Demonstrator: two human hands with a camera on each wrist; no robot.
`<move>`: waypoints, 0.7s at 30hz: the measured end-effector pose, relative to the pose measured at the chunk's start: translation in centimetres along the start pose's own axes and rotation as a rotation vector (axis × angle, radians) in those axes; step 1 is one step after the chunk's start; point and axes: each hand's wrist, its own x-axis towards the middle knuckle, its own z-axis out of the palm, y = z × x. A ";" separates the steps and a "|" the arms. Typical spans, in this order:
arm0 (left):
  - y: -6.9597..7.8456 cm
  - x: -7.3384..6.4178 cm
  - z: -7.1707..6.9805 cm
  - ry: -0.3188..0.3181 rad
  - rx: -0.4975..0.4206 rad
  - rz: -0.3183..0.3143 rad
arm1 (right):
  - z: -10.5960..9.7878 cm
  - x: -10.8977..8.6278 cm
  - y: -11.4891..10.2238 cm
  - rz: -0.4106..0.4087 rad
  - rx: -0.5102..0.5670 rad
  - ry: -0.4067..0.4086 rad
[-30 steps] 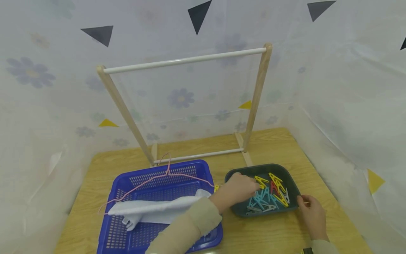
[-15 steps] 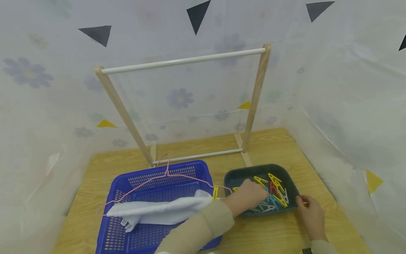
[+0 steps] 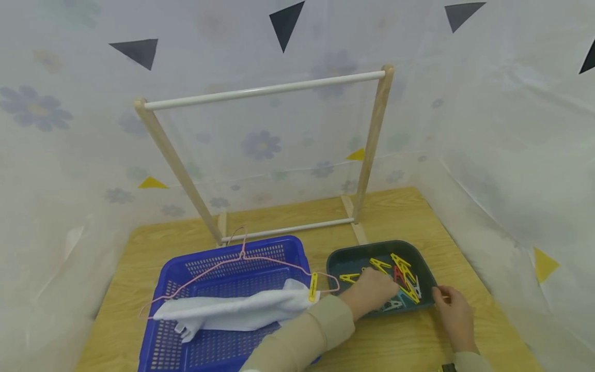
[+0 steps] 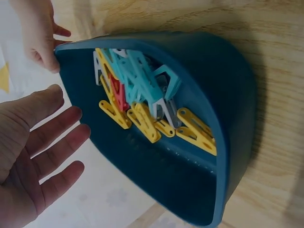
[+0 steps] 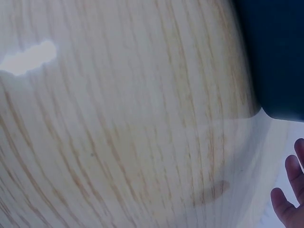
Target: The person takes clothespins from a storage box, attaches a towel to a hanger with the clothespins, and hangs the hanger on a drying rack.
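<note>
My left hand (image 3: pixel 372 289) is over the dark green tray (image 3: pixel 345 258) of clothespins. In the left wrist view, the left hand (image 4: pixel 33 152) has its fingers apart and holds nothing. Several yellow (image 4: pixel 141 124), turquoise and grey clothespins and a red clothespin (image 4: pixel 118 91) lie in the tray. My right hand (image 3: pixel 457 318) pinches the tray's near right corner at the rim; its loose fingers (image 5: pixel 282 206) show in the right wrist view. A yellow clothespin (image 3: pixel 313 287) is clipped on the right end of a white cloth (image 3: pixel 237 306) at a pink hanger (image 3: pixel 243 252).
The hanger and cloth lie across a blue perforated basket (image 3: pixel 297 248) on the left. Behind stands a wooden rack (image 3: pixel 376 134) with white bars (image 3: pixel 265 90). Flowered sheeting surrounds the wooden table (image 3: pixel 395 343) at the back and sides.
My left hand has moved rightward over the tray, and its forearm uncovers more of the clipped yellow clothespin and the tray's left part. The right hand stays at the corner.
</note>
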 end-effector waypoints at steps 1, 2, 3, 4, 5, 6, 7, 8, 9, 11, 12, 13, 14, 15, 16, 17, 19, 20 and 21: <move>0.1 0.2 0.2 0.000 0.003 -0.003 | 0.0 0.0 0.0 0.002 0.000 0.000; 0.1 0.3 0.3 -0.003 0.005 -0.004 | 0.0 0.0 0.1 0.007 0.000 -0.004; 0.2 0.4 0.4 -0.010 0.002 -0.006 | 0.1 0.1 0.1 0.010 -0.001 -0.004; 0.3 0.5 0.5 -0.017 -0.002 -0.006 | 0.1 0.1 0.2 0.011 -0.001 -0.006; 0.4 0.7 0.7 -0.019 -0.002 -0.004 | 0.2 0.1 0.3 0.014 0.002 -0.009; 0.4 0.8 0.8 -0.021 -0.004 -0.001 | 0.2 0.1 0.3 0.017 0.007 -0.010; 0.6 0.9 0.9 -0.022 -0.005 0.002 | 0.2 0.1 0.4 0.020 0.013 -0.013; 0.7 1.0 1.1 -0.018 -0.006 0.008 | 0.2 0.2 0.4 0.022 0.017 -0.016; 0.8 1.2 1.2 -0.010 -0.008 0.009 | 0.2 0.2 0.4 0.021 0.018 -0.017; 1.1 1.4 1.6 0.022 0.002 0.015 | 0.2 0.2 0.4 0.025 0.025 -0.019; 1.2 1.5 1.7 0.035 0.007 0.017 | 0.2 0.2 0.4 0.027 0.026 -0.022; 1.3 1.6 1.8 0.047 0.014 0.019 | 0.2 0.2 0.4 0.028 0.024 -0.025; 1.4 1.7 2.0 0.057 0.020 0.019 | 0.2 0.2 0.4 0.029 0.018 -0.026; 1.5 1.8 2.1 0.064 0.022 0.014 | 0.2 0.2 0.4 0.031 0.017 -0.026; 1.7 1.9 2.2 0.060 0.021 0.011 | 0.2 0.2 0.3 0.033 0.016 -0.025; 1.7 2.0 2.3 0.050 0.014 0.007 | 0.3 0.1 0.3 0.036 0.015 -0.025; 1.9 2.2 2.6 0.021 -0.012 -0.006 | 0.2 0.1 0.2 0.036 0.011 -0.028; 2.0 2.2 2.7 0.007 -0.029 -0.013 | 0.2 0.1 0.2 0.038 0.012 -0.030; 2.0 2.3 2.9 -0.007 -0.044 -0.020 | 0.2 0.1 0.1 0.037 0.016 -0.033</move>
